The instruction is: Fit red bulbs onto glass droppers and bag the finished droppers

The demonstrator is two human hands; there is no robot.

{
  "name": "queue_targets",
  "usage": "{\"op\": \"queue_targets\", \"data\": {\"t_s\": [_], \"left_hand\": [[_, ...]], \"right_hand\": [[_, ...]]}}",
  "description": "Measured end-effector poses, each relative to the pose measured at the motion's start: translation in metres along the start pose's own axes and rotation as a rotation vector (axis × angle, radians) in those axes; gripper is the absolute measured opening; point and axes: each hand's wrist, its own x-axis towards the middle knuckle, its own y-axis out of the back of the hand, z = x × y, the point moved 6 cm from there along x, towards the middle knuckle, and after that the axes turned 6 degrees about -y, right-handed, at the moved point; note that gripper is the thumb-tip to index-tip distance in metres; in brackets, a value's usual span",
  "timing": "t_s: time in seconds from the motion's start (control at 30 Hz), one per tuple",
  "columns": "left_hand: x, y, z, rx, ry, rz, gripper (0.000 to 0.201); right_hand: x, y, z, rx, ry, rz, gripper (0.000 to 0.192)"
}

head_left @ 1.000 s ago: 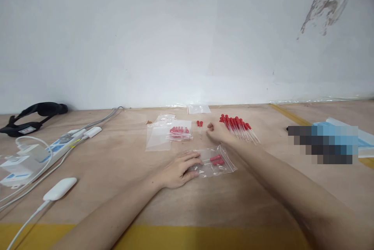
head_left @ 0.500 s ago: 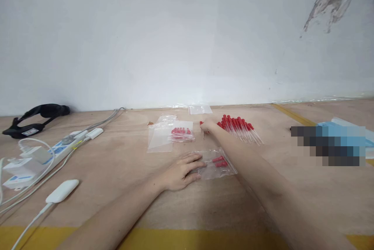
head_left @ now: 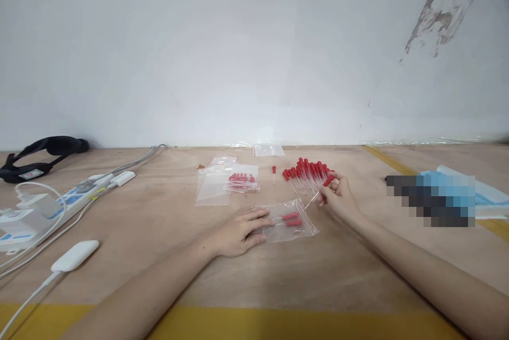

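The right hand (head_left: 338,197) pinches one red-capped dropper (head_left: 321,190) in its fingers, tip toward seven o'clock at the open plastic bag (head_left: 292,220). The left hand (head_left: 238,231) lies flat, fingers spread, pinning that bag to the table (head_left: 159,234). Best slide the tip in low while the mouth stays held.
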Motion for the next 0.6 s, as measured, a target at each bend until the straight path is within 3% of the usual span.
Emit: {"op": "queue_targets", "data": {"t_s": [0.1, 0.27, 0.6], "left_hand": [[0.000, 0.000, 0.000, -0.001, -0.002, 0.001, 0.039], [0.000, 0.002, 0.000, -0.008, -0.012, 0.018, 0.042], [0.001, 0.000, -0.003, -0.008, -0.002, 0.022, 0.048]], "right_hand": [[-0.010, -0.003, 0.005, 0.101, -0.011, 0.001, 0.051], [-0.022, -0.017, 0.005, 0.170, -0.038, -0.116, 0.053], [-0.027, -0.012, 0.008, 0.244, -0.113, -0.139, 0.055]]}}
